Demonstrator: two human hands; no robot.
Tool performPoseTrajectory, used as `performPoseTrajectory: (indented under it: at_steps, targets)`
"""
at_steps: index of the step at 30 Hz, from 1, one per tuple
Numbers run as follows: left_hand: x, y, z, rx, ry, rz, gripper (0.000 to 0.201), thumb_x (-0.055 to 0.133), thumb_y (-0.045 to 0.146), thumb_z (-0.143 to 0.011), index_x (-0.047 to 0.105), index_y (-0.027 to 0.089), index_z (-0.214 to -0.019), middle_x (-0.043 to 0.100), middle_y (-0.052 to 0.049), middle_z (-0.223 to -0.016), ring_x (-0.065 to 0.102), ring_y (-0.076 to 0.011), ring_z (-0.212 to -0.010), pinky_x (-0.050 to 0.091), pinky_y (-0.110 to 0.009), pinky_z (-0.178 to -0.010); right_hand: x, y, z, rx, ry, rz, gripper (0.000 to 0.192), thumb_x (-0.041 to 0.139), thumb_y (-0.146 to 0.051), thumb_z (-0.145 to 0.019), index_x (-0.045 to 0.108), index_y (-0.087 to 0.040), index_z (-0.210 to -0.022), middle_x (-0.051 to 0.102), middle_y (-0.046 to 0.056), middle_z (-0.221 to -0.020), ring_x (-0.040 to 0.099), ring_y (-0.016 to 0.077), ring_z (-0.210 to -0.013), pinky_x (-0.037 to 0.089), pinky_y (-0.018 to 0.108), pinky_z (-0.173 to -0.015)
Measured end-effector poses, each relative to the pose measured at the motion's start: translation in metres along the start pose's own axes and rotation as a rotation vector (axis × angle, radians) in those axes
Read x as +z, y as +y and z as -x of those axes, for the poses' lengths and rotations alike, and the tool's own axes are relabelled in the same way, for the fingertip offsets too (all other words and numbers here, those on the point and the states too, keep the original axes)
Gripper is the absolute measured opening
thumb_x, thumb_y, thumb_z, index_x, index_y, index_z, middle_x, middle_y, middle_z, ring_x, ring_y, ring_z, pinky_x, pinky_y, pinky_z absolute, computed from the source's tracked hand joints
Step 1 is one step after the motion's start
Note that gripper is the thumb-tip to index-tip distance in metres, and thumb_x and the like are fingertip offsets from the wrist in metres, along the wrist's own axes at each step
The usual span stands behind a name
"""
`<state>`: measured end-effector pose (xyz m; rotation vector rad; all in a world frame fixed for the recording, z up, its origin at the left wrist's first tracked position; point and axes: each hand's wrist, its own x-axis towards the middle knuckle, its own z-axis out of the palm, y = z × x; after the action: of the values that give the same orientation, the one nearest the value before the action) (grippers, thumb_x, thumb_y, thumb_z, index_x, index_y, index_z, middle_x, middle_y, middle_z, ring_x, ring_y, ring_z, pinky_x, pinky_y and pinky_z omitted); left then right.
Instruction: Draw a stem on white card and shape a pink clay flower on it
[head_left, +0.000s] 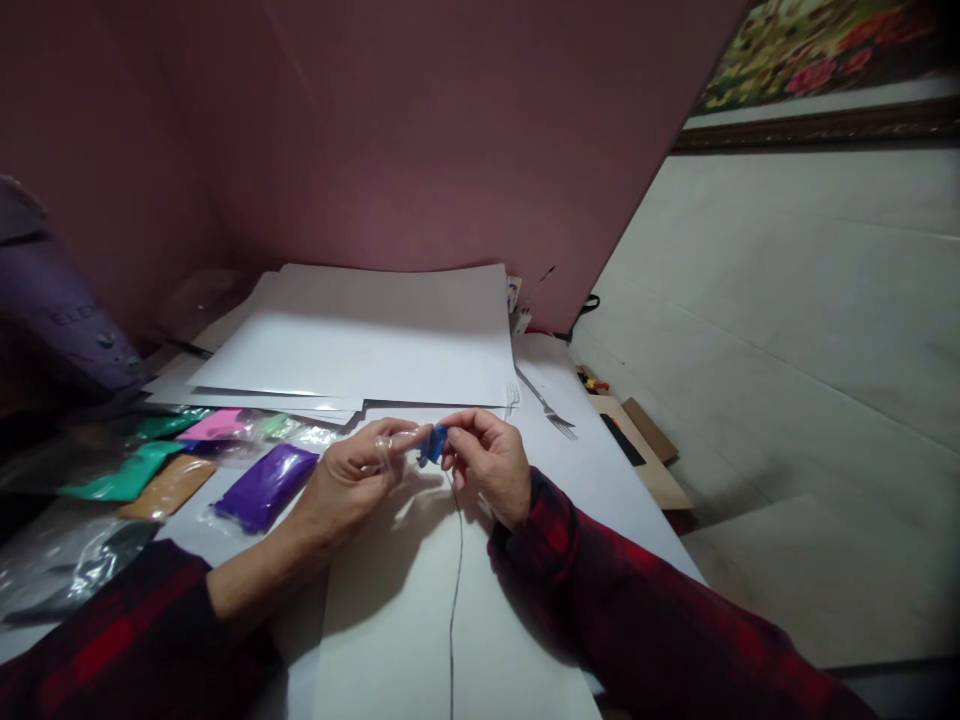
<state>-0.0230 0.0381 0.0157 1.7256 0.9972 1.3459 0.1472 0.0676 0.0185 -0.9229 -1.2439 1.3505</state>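
Note:
A small blue lump (434, 443), soft like clay, is pinched between the fingertips of my left hand (352, 480) and my right hand (486, 462), just above a white sheet (390, 610) on the table. A thin dark wire (454, 590) hangs from under my right hand and runs down the sheet toward me. Both sleeves are red and black plaid.
Wrapped clay packs lie at the left: purple (264, 485), tan (169, 486), green (124, 478) and pink (216, 424). A stack of large white sheets (360, 340) lies behind my hands. A metal fork (546, 403) rests at the right, near the table edge. A pink wall stands behind.

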Motion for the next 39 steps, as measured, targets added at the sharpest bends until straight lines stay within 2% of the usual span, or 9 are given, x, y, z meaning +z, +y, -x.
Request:
performPoseTrajectory:
  at_steps: [6,10,13,20,25,29,31,35,39]
  targets:
    - [-0.002,-0.001,0.000,0.037,-0.018,0.012,0.029,0.061,0.024,-0.085,0.072,0.033,-0.109,0.066,-0.005,-0.115,0.061,-0.0206,-0.106,0.049,-0.040,-0.094,0.000,-0.003,0.001,0.035,0.018,0.013,0.028,0.070,-0.040,-0.072,0.060,-0.014,-0.074,0.062,0.000,-0.061,0.053,0.0078,-0.042,0.035,0.017,-0.031]
    - [-0.002,0.000,0.000,-0.086,0.015,0.032,0.030,0.064,0.028,-0.085,0.070,0.035,-0.113,0.061,-0.003,-0.124,0.056,-0.0212,-0.116,0.043,-0.040,-0.103,-0.002,0.001,0.002,0.019,-0.074,0.095,0.032,0.068,-0.045,-0.076,0.061,-0.014,-0.078,0.062,-0.001,-0.061,0.047,0.0061,-0.040,0.036,0.018,-0.035]
    - [-0.001,0.001,-0.001,-0.170,0.018,0.037,0.031,0.067,0.033,-0.083,0.069,0.037,-0.114,0.063,-0.001,-0.122,0.057,-0.0201,-0.114,0.043,-0.037,-0.102,-0.002,0.005,0.002,-0.106,-0.096,0.124,0.024,0.070,-0.038,-0.076,0.065,-0.015,-0.080,0.063,0.000,-0.066,0.053,0.0080,-0.052,0.041,0.019,-0.045]
    - [0.001,-0.004,-0.001,-0.247,0.021,0.071,0.028,0.070,0.038,-0.081,0.073,0.034,-0.109,0.070,-0.003,-0.110,0.063,-0.0204,-0.102,0.049,-0.036,-0.094,-0.004,0.010,0.001,-0.046,-0.033,0.048,0.027,0.066,-0.041,-0.079,0.062,-0.015,-0.082,0.059,-0.002,-0.056,0.045,0.0060,-0.037,0.031,0.019,-0.033]
    - [0.002,-0.010,0.000,-0.314,0.110,0.144,0.032,0.074,0.039,-0.076,0.073,0.031,-0.107,0.075,-0.004,-0.098,0.067,-0.0190,-0.085,0.056,-0.032,-0.076,-0.003,0.010,0.001,-0.063,-0.073,0.087,0.023,0.063,-0.038,-0.079,0.063,-0.015,-0.085,0.061,0.000,-0.062,0.051,0.0092,-0.045,0.036,0.020,-0.035]
    - [0.002,-0.005,-0.003,-0.336,0.146,0.172,0.030,0.076,0.038,-0.073,0.075,0.031,-0.103,0.077,-0.003,-0.093,0.067,-0.0177,-0.084,0.055,-0.027,-0.072,-0.001,0.005,0.005,-0.222,0.109,0.315,0.017,0.066,-0.028,-0.075,0.061,-0.017,-0.087,0.065,0.003,-0.076,0.060,0.0128,-0.064,0.045,0.022,-0.050]
    - [0.002,-0.002,-0.004,-0.348,0.148,0.182,0.030,0.077,0.039,-0.073,0.076,0.030,-0.101,0.077,-0.003,-0.092,0.067,-0.0168,-0.081,0.054,-0.025,-0.070,-0.001,0.004,0.006,-0.254,0.122,0.368,0.020,0.067,-0.028,-0.075,0.060,-0.018,-0.090,0.066,0.004,-0.082,0.061,0.0143,-0.072,0.047,0.023,-0.056]
    - [0.003,0.000,-0.003,-0.412,0.082,0.181,0.034,0.076,0.040,-0.074,0.075,0.027,-0.105,0.077,-0.003,-0.087,0.064,-0.0137,-0.066,0.051,-0.023,-0.057,0.000,0.006,0.007,-0.156,0.010,0.283,0.013,0.062,-0.029,-0.079,0.060,-0.017,-0.083,0.062,0.000,-0.068,0.055,0.0108,-0.057,0.045,0.022,-0.050]
    - [0.003,0.001,-0.002,-0.454,0.006,0.265,0.037,0.072,0.038,-0.078,0.071,0.027,-0.113,0.076,-0.004,-0.084,0.062,-0.0130,-0.062,0.050,-0.024,-0.056,0.000,0.006,0.006,-0.066,0.049,0.151,0.017,0.065,-0.033,-0.077,0.058,-0.018,-0.078,0.051,-0.005,-0.054,0.042,0.0070,-0.041,0.033,0.019,-0.036]
